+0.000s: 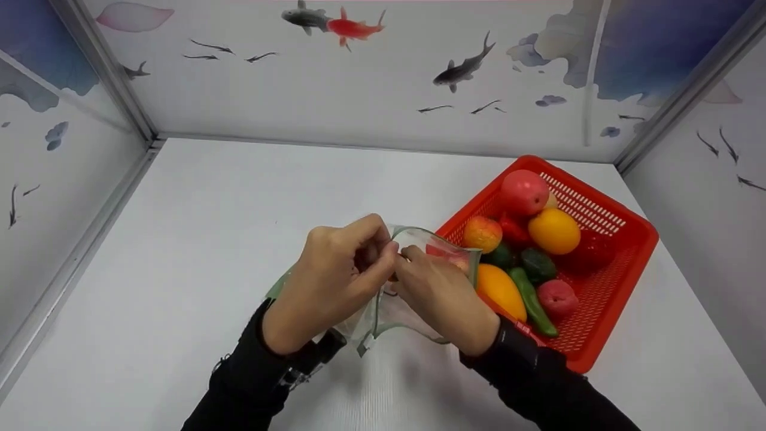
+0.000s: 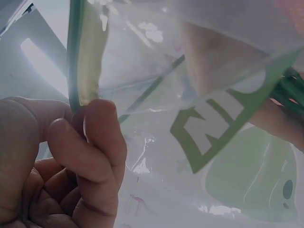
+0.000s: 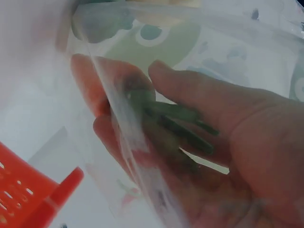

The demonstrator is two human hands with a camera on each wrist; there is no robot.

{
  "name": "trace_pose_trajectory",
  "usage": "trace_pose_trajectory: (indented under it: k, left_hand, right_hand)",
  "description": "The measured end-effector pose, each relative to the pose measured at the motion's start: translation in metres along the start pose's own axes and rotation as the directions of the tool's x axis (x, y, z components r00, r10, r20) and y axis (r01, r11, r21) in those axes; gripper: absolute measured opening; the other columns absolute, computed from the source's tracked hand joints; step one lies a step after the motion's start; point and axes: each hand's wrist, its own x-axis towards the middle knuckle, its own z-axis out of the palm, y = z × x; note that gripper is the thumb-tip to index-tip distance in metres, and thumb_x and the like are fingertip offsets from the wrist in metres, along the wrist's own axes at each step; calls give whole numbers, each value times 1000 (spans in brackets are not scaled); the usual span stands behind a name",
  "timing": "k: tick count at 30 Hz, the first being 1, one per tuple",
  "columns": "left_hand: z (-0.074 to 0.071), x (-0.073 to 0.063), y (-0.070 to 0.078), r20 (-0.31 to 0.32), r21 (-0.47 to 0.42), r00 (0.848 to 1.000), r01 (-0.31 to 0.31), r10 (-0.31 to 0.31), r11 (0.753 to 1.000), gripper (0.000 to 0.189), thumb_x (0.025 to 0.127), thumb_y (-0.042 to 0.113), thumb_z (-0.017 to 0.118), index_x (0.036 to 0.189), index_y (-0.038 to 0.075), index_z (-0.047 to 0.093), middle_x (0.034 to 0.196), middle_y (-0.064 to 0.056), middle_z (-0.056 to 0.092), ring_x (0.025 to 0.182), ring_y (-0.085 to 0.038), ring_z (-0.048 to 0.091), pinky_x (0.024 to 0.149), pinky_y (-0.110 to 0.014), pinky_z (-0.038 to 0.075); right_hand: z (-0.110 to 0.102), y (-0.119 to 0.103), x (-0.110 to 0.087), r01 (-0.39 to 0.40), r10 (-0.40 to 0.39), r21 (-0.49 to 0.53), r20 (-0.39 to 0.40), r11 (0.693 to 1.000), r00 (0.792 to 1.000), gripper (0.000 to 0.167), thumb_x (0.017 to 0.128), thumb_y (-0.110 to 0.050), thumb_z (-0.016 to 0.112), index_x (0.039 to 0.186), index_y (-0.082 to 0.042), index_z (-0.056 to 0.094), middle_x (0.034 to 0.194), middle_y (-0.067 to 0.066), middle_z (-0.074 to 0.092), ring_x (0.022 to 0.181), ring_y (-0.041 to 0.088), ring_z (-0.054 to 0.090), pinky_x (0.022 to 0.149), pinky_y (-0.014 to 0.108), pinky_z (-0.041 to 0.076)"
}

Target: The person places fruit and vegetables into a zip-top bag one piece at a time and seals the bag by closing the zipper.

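Note:
A clear plastic zip bag with green edging (image 1: 413, 311) is held up in the middle of the table. My left hand (image 1: 335, 275) pinches the rim of its mouth; the left wrist view shows thumb and finger on the green zip strip (image 2: 88, 61). My right hand (image 1: 446, 293) reaches into the mouth of the bag. Through the hazy film in the right wrist view, its fingers curl round what looks like a carrot with green stalks (image 3: 185, 126). Much of the carrot is hidden by the fingers and the film.
At the right stands a red plastic basket (image 1: 634, 239) with toy fruit and vegetables: a mango (image 1: 502, 291), a green pepper (image 1: 532, 302), an orange (image 1: 554, 231) and others. The bag overlaps the basket's left side in the head view. Printed panels (image 1: 371, 90) wall the white table (image 1: 197, 239).

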Motion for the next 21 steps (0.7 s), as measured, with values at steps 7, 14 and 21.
trace_pose_trajectory:
  k: [7, 14, 21]
  left_hand:
    - [-1, 0, -1, -3, 15, 1000, 3, -3, 1000, 13, 96, 1, 65, 84, 6, 63, 65, 0, 62, 56, -4, 49, 53, -19, 46]
    - [-1, 0, -5, -12, 18, 1000, 22, -22, 1000, 15, 95, 0, 63, 82, 7, 61, 62, 1, 58, 56, -3, 47, 53, -20, 45]
    - [-6, 1, -4, -2, 23, 999, 51, -51, 998, 14, 96, 2, 64, 84, 7, 62, 63, 2, 56, 55, -3, 45, 52, -19, 43]
  right_hand:
    - [4, 4, 5, 227, -192, -322, 139, 919, 972, 71, 82, -25, 93, 137, -10, 51, 108, 6, 59, 87, 19, 56, 64, 16, 53]
    - [0, 5, -1, 253, -240, -232, 84, 939, 967, 84, 82, -20, 93, 148, -12, 41, 124, 5, 59, 105, 19, 61, 78, 18, 60]
    - [-27, 2, -11, 174, -174, 16, 39, 985, 984, 54, 89, -10, 86, 136, -12, 61, 125, 9, 74, 104, 25, 75, 88, 37, 66]
